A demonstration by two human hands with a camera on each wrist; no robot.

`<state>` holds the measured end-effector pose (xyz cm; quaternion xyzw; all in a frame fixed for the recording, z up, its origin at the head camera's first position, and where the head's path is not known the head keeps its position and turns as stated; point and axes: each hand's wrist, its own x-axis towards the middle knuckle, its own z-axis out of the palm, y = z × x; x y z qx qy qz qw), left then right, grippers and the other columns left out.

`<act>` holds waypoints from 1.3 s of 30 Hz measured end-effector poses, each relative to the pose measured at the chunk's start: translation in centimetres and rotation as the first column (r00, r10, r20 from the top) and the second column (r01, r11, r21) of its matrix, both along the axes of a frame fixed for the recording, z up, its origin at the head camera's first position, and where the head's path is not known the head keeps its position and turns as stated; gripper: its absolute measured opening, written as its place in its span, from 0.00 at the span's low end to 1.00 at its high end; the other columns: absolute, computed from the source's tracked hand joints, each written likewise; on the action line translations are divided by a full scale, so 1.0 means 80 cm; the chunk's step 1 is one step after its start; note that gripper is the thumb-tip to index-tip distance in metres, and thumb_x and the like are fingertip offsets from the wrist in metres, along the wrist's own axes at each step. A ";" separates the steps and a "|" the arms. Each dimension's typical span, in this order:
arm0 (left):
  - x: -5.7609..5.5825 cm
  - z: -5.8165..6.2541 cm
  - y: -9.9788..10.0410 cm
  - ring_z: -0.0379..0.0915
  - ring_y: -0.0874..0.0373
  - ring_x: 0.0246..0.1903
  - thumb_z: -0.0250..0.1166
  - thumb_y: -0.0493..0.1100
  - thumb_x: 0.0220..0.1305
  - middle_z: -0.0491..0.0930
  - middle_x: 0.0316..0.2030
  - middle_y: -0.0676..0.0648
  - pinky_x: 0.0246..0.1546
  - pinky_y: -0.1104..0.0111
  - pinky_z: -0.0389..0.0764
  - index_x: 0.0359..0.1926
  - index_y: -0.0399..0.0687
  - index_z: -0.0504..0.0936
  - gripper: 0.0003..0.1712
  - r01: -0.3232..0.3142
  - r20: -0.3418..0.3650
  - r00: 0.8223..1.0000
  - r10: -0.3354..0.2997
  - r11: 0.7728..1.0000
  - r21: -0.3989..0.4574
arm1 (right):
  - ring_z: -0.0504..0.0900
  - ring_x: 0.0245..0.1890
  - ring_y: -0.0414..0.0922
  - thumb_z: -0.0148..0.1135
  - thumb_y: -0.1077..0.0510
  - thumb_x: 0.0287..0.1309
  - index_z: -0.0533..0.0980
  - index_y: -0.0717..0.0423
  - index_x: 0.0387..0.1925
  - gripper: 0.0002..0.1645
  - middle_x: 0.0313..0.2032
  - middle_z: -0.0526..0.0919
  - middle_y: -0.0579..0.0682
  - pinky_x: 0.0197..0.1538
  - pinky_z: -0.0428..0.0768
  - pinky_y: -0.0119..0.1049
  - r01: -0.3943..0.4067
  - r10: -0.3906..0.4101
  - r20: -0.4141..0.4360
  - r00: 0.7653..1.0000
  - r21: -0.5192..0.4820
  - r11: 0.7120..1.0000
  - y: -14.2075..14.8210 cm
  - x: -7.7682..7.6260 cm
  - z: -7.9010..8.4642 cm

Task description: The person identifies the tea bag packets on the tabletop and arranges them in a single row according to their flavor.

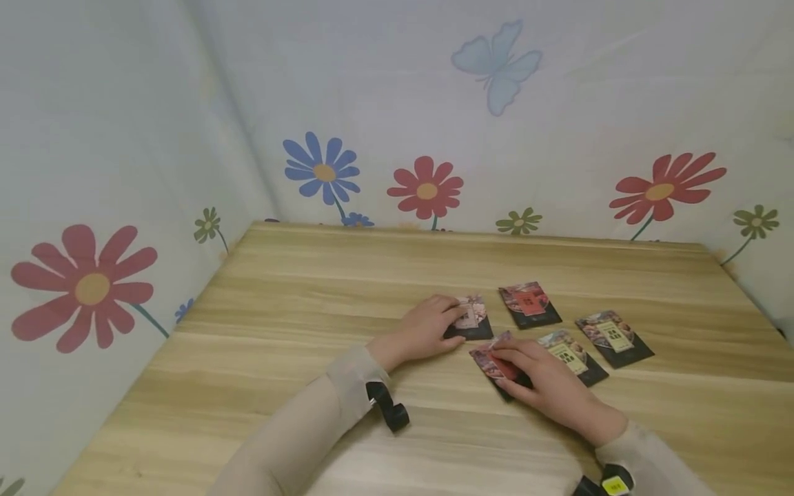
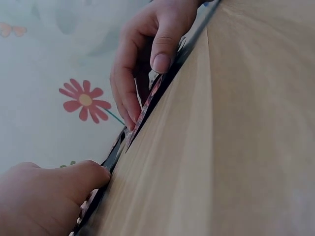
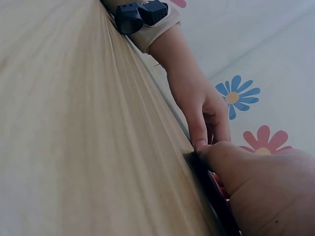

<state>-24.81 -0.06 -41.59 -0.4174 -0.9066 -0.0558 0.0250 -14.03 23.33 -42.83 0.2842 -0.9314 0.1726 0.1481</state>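
Observation:
Several flat, dark packets with printed pictures and coloured labels lie on the wooden table [image 1: 298,289]. My left hand [image 1: 422,329] grips the pink-labelled packet [image 1: 479,318] from its left side, fingers over the top, thumb at the near edge. Nearer me, my right hand [image 1: 552,382] holds a red-labelled packet [image 1: 496,355] between thumb and fingers, hiding part of it. The left wrist view shows my right thumb [image 2: 161,63] and fingers on opposite sides of that packet [image 2: 145,110]. In the right wrist view, the left thumb [image 3: 199,143] appears just beyond my right hand [image 3: 266,187].
Another red-labelled packet [image 1: 529,303] lies behind my hands. To the right are two yellow-labelled packets, one farther out [image 1: 615,337] and one partly behind my right hand [image 1: 573,358]. A white curtain [image 1: 372,83] with flowers surrounds the table's back and sides.

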 end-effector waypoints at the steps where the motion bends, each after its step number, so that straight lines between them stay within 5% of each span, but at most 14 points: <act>1: 0.000 0.000 -0.002 0.63 0.51 0.66 0.56 0.59 0.67 0.69 0.65 0.44 0.70 0.62 0.63 0.68 0.48 0.67 0.34 0.002 0.003 1.000 -0.002 1.000 0.002 | 0.76 0.57 0.52 0.69 0.50 0.53 0.78 0.52 0.54 0.26 0.54 0.79 0.52 0.57 0.78 0.50 0.000 0.000 0.000 1.000 0.000 1.000 0.000 0.000 0.000; 25: 0.009 0.003 -0.046 0.64 0.50 0.66 0.58 0.57 0.65 0.69 0.65 0.43 0.69 0.60 0.65 0.67 0.47 0.69 0.34 0.055 0.037 0.998 -0.056 0.998 0.036 | 0.77 0.57 0.51 0.68 0.49 0.54 0.78 0.51 0.53 0.24 0.53 0.80 0.51 0.57 0.78 0.49 0.018 -0.018 -0.003 1.000 -0.002 1.000 0.001 0.001 0.000; 39: 0.029 0.003 -0.076 0.66 0.52 0.63 0.59 0.56 0.65 0.70 0.63 0.44 0.68 0.62 0.67 0.66 0.46 0.70 0.33 0.094 0.005 0.996 -0.094 0.994 0.052 | 0.78 0.55 0.50 0.70 0.50 0.53 0.78 0.53 0.52 0.25 0.51 0.80 0.50 0.55 0.79 0.48 -0.008 0.008 -0.043 0.999 -0.008 1.000 0.000 -0.001 -0.003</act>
